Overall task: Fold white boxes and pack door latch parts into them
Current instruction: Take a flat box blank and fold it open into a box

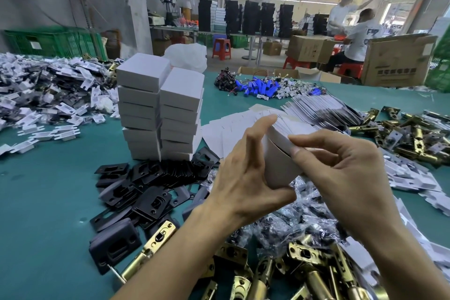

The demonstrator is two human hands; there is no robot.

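I hold a partly folded white box (277, 156) in mid-air over the green table (48, 202). My left hand (246, 178) grips its left side, thumb under the bottom edge, fingers up along the wall. My right hand (341, 168) pinches the box's upper flap between thumb and forefinger. Two stacks of finished white boxes (160, 109) stand behind on the left. Flat white box blanks (233, 126) lie fanned out behind my hands. Brass door latches (292, 273) lie heaped below my wrists, with black strike plates (146, 190) to their left.
Bagged small parts (287, 221) lie under my hands. More brass latches (414, 134) and white inserts (409, 178) sit at right. A heap of white and black parts (43, 95) fills the left. Blue batteries (258, 87) lie far back. Cardboard cartons (399, 61) and two seated people (358, 36) are beyond the table.
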